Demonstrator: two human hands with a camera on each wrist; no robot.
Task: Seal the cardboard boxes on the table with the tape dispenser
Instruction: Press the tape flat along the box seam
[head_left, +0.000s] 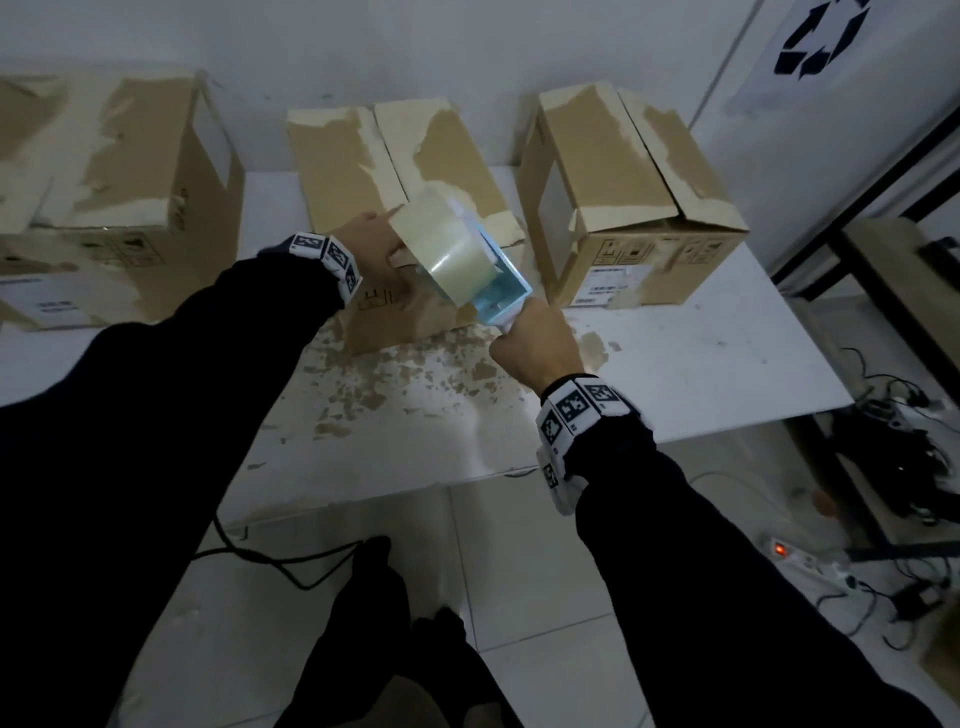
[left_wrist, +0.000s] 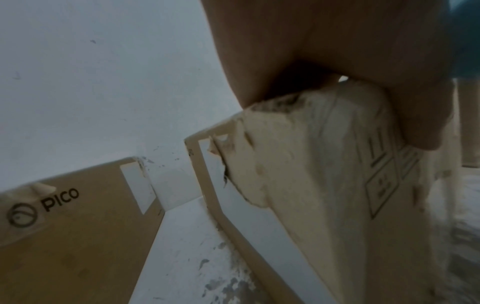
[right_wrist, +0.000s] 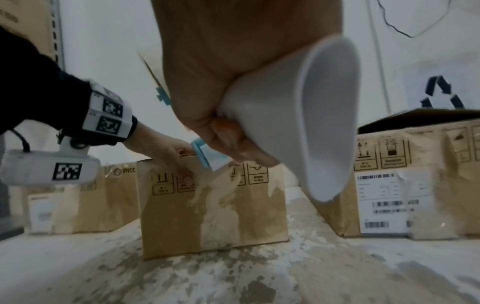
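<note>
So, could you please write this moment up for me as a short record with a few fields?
Setting: white table against a wall, three cardboard boxes in a row
Left hand: grips the near top edge of the middle box, thumb on the front face
Right hand: grips the handle of the tape dispenser
Dispenser position: over the near end of the middle box's top seam
Middle box: flaps closed
Right box: flaps slightly parted at the seam
Left box: torn top surface
Table surface: scuffed patches before the middle box
</note>
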